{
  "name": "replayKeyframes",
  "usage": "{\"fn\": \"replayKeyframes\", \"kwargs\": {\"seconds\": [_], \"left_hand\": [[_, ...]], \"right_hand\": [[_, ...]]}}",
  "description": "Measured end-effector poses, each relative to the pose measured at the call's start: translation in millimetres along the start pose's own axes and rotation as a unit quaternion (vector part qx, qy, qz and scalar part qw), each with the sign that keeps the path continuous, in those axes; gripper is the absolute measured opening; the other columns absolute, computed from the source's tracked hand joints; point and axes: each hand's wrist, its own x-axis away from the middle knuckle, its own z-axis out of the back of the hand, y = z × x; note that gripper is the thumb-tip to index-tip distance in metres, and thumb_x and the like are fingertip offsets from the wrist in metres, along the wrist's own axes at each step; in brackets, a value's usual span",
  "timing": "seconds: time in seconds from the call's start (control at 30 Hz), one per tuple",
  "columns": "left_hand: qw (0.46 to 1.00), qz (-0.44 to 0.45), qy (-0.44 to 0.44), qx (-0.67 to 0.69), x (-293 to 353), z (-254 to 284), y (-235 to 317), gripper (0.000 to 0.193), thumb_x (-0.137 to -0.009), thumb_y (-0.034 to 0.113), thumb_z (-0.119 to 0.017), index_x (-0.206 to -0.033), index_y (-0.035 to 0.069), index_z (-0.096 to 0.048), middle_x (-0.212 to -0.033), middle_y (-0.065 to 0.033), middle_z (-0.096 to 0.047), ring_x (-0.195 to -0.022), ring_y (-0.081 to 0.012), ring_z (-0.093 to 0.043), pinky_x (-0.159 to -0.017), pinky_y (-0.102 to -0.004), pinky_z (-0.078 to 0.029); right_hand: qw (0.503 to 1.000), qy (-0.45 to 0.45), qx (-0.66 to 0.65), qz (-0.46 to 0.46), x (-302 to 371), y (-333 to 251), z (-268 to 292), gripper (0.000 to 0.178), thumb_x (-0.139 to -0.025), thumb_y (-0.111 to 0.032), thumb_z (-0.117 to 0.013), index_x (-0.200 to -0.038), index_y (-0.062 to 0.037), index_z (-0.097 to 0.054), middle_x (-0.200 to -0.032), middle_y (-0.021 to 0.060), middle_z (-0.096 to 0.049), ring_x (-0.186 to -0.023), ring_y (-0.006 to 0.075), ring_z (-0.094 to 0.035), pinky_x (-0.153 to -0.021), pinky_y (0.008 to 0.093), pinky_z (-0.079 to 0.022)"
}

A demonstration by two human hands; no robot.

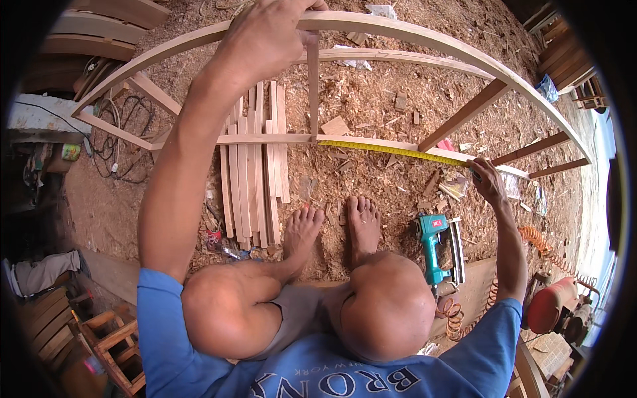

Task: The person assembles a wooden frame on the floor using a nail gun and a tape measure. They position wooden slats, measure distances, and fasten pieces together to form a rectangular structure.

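A wooden frame point(411, 30) with a curved top rail and several crosspieces stands before me, spanning most of the view. My left hand point(265, 43) is closed over its top rail, where a middle upright point(313, 86) meets it. Along the frame's lower rail runs the yellow blade of a tape measure point(388, 150), drawn out from near that upright's foot toward the right. My right hand point(488, 180) is closed around the tape's case, mostly hidden by the fingers, and rests against the lower rail.
Loose wooden slats point(249, 179) lie on the shaving-covered floor, partly under the frame. A teal air stapler point(432, 249) stands by my right knee, near an orange coiled hose point(541, 242) and a red machine point(552, 305). Cables point(113, 142) lie at left; curved boards point(99, 30) are stacked behind.
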Motion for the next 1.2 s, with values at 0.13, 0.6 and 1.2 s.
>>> {"fn": "replayKeyframes", "kwargs": {"seconds": [0.13,0.6,1.2], "left_hand": [[0.994,-0.072,0.076,-0.013,5.9,-2.5,7.2,0.025,-0.087,-0.004,-0.065,-0.11,0.003,-0.063,-0.102,-0.012,-0.067,-0.095,-0.0235,-0.067,-0.089,-0.0369,-0.056],[0.989,-0.084,0.1,-0.064,-27.4,-20.9,-36.0,0.04,-0.089,0.022,-0.071,-0.128,0.015,-0.062,-0.115,-0.0068,-0.073,-0.114,-0.0283,-0.066,-0.101,-0.0442,-0.047],[0.986,-0.111,0.117,-0.05,-22.0,-18.7,-17.3,0.037,-0.089,0.022,-0.075,-0.12,0.006,-0.064,-0.104,-0.0133,-0.072,-0.098,-0.0251,-0.07,-0.087,-0.038,-0.051]], "right_hand": [[1.0,0.001,0.018,0.014,2.8,4.1,1.1,0.04,-0.085,-0.002,-0.068,-0.122,-0.0146,-0.065,-0.118,0.008,-0.064,-0.107,0.0305,-0.063,-0.093,0.0419,-0.054],[0.998,0.046,0.016,0.051,-22.1,11.3,-17.1,0.036,-0.083,-0.004,-0.071,-0.117,-0.0151,-0.068,-0.115,0.0049,-0.067,-0.103,0.0281,-0.065,-0.088,0.0398,-0.056],[0.978,0.194,0.061,0.033,-3.0,-0.2,-80.2,0.041,-0.082,-0.005,-0.064,-0.121,-0.0198,-0.063,-0.118,0.0045,-0.062,-0.113,0.0252,-0.06,-0.095,0.0384,-0.05]]}}
